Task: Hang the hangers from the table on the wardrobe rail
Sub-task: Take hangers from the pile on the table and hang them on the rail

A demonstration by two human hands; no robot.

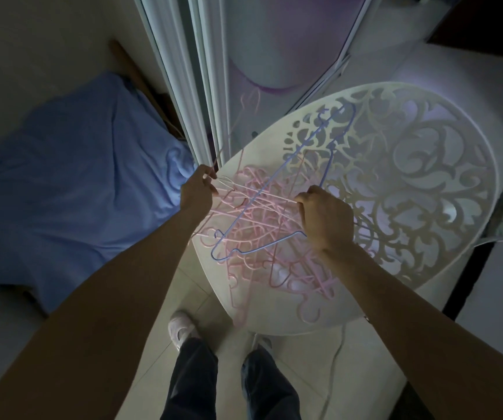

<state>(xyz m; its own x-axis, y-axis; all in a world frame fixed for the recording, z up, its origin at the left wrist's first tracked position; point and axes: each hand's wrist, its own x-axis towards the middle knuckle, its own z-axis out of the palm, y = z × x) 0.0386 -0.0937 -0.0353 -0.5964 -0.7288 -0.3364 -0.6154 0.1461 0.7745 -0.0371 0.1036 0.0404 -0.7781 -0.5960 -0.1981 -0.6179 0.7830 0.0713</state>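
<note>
Both hands are down in the tangle of pink wire hangers heaped on the near side of the round white fretwork table, the left hand pinching a thin wire end at the heap's edge, the right hand curled round wires beside a blue hanger lying across the top. These look light, springy and snag-prone, so take one by its hook or neck and lift it slowly. The wardrobe stands just behind the table; its rail is out of sight.

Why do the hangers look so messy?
The pink hangers lie knotted in a heap on the round white table, hooks caught in each other, with blue hangers across them. Both hands grip wires in the heap.
</note>
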